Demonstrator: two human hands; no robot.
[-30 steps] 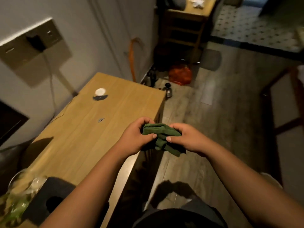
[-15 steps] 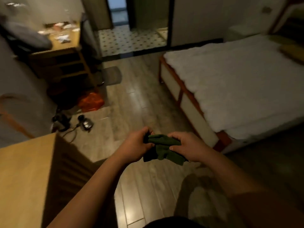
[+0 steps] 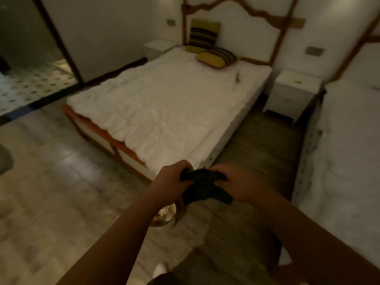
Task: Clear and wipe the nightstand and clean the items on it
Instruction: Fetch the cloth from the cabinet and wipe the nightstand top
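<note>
A person's two hands hold a bunched dark green cloth (image 3: 202,186) in the air above the wooden floor (image 3: 61,192), just off the foot corner of a white-covered bed (image 3: 164,112); the left hand (image 3: 171,185) grips the cloth's left end with its fingers curled round it, the right hand (image 3: 236,185) pinches the right end, and a loose fold hangs between and below them; both forearms reach forward from the lower edge of the view, bare to the wrist. Below the left wrist a round, shiny container (image 3: 164,215) stands on the floor, its contents too blurred to tell. Striped and yellow cushions (image 3: 213,52) lie at the bed's head end against the headboard (image 3: 236,23); a white nightstand (image 3: 292,91) stands by the bed's far right corner, between it and a second white bed (image 3: 349,151) along the right edge; tiled flooring (image 3: 30,85) shows through a doorway at upper left.
</note>
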